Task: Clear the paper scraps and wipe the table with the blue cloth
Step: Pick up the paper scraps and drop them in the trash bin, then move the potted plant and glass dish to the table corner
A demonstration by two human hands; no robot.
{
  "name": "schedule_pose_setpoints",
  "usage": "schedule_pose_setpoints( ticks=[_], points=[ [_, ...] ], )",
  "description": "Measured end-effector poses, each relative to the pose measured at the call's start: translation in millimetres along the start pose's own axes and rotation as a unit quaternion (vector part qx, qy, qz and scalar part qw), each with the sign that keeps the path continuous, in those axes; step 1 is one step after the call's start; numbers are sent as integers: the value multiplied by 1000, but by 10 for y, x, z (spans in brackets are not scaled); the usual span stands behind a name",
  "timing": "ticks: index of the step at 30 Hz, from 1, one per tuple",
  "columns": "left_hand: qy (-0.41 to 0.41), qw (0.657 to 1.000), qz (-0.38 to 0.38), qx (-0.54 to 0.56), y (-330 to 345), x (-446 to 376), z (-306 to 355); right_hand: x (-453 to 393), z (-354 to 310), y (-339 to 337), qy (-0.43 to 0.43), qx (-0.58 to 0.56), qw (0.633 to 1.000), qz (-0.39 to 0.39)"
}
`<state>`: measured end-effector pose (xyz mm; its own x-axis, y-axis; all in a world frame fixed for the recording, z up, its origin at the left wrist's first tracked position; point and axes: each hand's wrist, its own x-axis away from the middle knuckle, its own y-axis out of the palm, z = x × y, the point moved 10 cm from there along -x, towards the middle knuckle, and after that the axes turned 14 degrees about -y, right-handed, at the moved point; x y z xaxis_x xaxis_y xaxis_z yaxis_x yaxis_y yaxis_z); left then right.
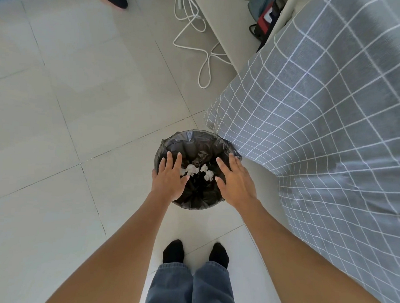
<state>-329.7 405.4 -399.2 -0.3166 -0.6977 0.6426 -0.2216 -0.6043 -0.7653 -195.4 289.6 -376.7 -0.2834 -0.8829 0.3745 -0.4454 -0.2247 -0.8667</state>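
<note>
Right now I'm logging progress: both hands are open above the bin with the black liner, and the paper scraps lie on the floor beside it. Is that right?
Not quite. The head view shows the paper scraps inside the bin, on its black liner, not on the floor. The rest holds: the left hand and right hand are open above it.

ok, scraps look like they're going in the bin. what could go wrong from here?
1. The paper scraps look caught mid-fall between the open left hand and right hand; a light one could drift past the bin onto the floor.
2. The checked tablecloth hangs right beside the bin's rim; a hand pulling back could snag it.
3. The white cable loops loose on the tiles: a trip hazard if the person steps that way.
</note>
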Motion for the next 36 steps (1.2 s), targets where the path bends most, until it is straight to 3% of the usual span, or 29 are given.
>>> schedule_pose_setpoints(
  ticks=[9,21,29,36],
  points=[
    [22,998,40,-47,-1079,604,139,255,-307,-1097,26,2,999,29],
    [76,988,123,-51,-3002,1855,724,1099,-794,-3137,38,30,993,107],
    [162,971,166,-53,-3709,2769,1339,1997,-557,-4320,114,25,976,183],
    [238,944,209,-93,-3858,3401,2201,2895,-28,-4717,191,16,954,232]
  ],
)
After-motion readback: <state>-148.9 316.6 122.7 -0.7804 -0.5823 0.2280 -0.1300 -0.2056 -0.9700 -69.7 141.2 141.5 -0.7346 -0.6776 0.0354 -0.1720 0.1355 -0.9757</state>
